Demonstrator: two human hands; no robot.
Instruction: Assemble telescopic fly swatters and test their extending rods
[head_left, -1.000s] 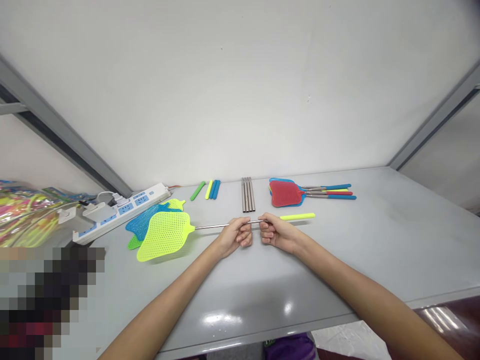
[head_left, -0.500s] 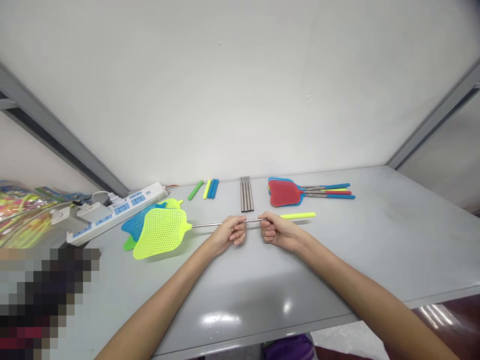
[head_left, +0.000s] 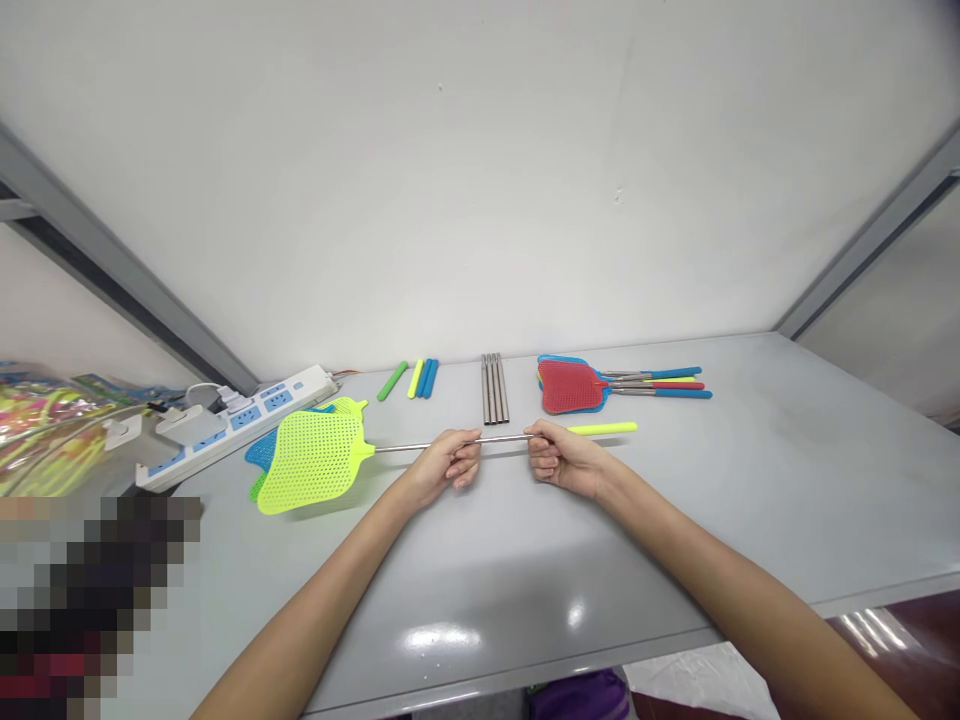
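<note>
A yellow fly swatter (head_left: 313, 458) with a metal rod is held level above the table, its mesh head to the left and its yellow grip to the right. My left hand (head_left: 448, 464) is closed round the rod nearer the head. Closed round the rod beside the yellow grip is my right hand (head_left: 561, 458). A length of bare rod shows between the two hands. Behind it lie several metal tubes (head_left: 495, 390) side by side. Blue and green swatter heads (head_left: 260, 453) lie partly hidden under the yellow one.
At the back right, several swatters with a red one (head_left: 571, 387) on top lie stacked. Green, yellow and blue grips (head_left: 426, 379) lie near the wall. A white power strip (head_left: 240, 425) with plugs runs along the left, by a bag of colourful items (head_left: 45, 430).
My hands have moved apart, so more rod shows between them. The yellow head has shifted left with my left hand, and the yellow grip slightly right with my right hand.
</note>
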